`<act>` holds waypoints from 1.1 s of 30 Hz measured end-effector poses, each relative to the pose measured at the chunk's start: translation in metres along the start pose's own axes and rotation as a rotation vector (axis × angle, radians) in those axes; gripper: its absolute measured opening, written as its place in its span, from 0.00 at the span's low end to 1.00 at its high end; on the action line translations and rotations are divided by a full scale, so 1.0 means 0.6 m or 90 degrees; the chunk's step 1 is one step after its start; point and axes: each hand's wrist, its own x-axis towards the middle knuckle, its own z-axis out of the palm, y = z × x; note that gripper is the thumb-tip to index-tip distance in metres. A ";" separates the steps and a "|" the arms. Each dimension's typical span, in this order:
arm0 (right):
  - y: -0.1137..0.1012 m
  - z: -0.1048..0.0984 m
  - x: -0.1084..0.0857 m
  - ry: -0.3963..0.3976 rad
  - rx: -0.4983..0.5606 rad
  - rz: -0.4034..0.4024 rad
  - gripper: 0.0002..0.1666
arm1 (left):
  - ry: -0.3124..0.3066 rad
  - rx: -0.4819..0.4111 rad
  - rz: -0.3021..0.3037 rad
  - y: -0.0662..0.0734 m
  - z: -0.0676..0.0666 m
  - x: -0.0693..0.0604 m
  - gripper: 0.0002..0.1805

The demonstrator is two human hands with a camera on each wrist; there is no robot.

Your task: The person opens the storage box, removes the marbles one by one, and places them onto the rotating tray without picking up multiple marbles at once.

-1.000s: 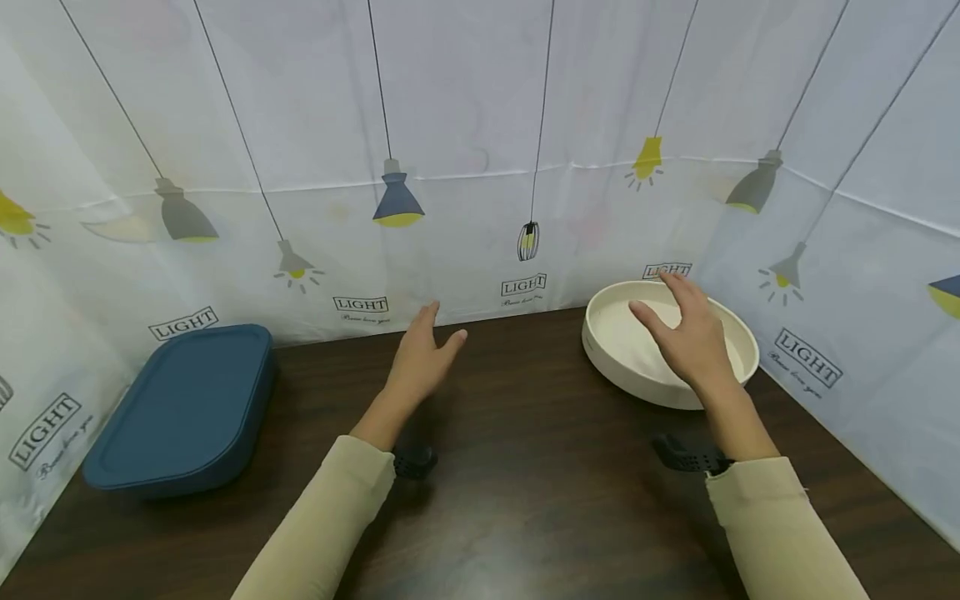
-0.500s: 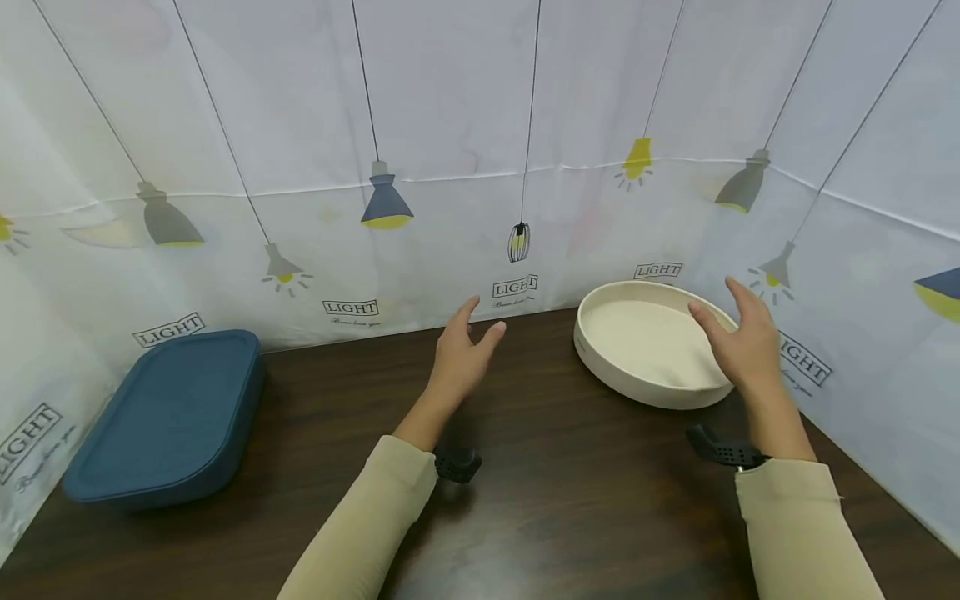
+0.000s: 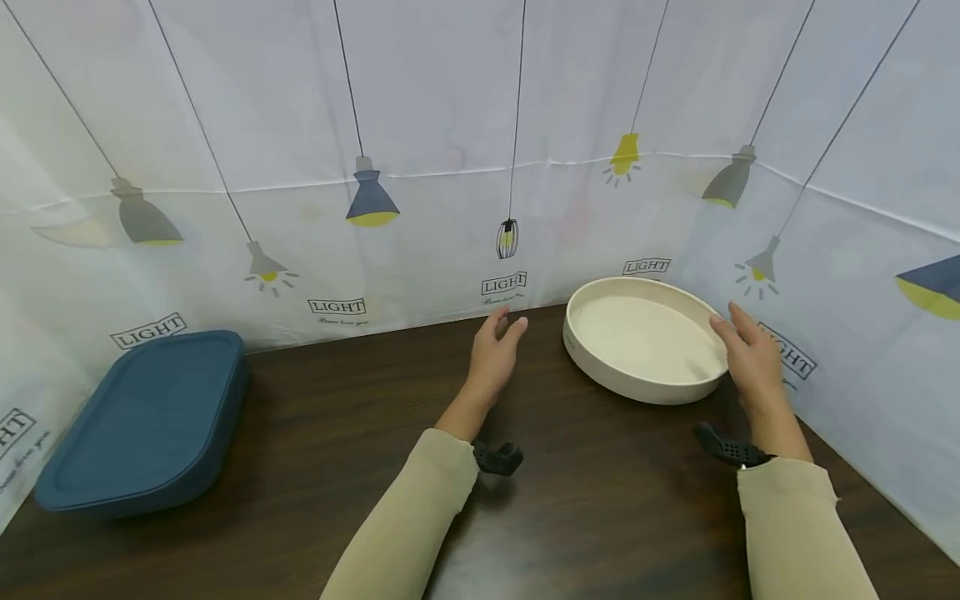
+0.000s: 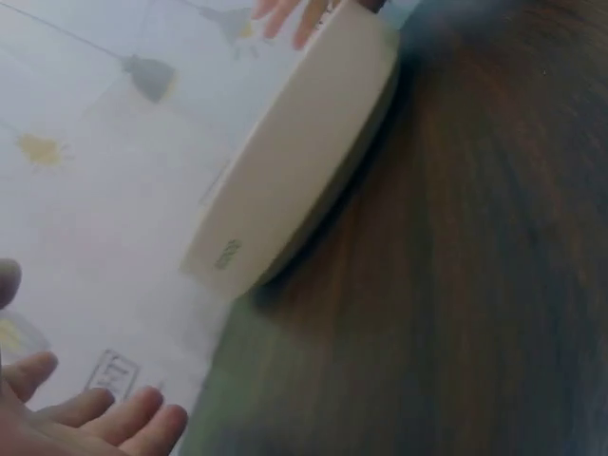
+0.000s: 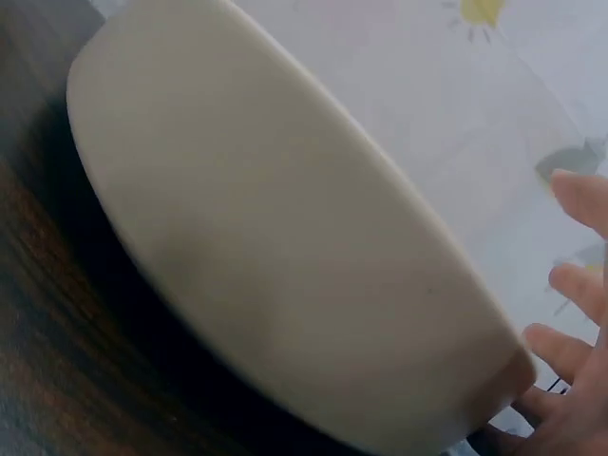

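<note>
A round cream dish (image 3: 645,333) with a low wall stands at the back right; its outer side fills much of the right wrist view (image 5: 275,228) and shows in the left wrist view (image 4: 294,152). The right hand (image 3: 756,362) is at the dish's right side, fingers parted, its thumb near the rim; whether it touches cannot be told. Left of the dish, with a gap between, the left hand (image 3: 491,358) hovers over the table, fingers relaxed and holding nothing. In the left wrist view the fingers of this hand (image 4: 95,418) are spread apart from the dish.
A blue lidded box (image 3: 146,421) stands at the left on the dark wooden table (image 3: 337,433). White cloth (image 3: 442,108) printed with lamps hangs behind the table and along its right side. Each wrist wears a black band.
The left hand has moved right, toward the dish. The right hand first moved right from over the dish to beyond its right edge, then came down beside the rim. The head view has shifted slightly.
</note>
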 end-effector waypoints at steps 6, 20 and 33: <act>0.022 0.005 0.012 -0.029 0.086 0.058 0.45 | -0.036 -0.038 -0.014 -0.014 0.042 0.015 0.35; 0.063 0.006 0.014 -0.085 0.343 0.080 0.40 | -0.117 -0.103 0.032 -0.053 0.090 0.016 0.36; 0.068 0.013 0.016 -0.042 0.351 0.071 0.39 | -0.129 -0.070 0.056 -0.067 0.121 0.030 0.35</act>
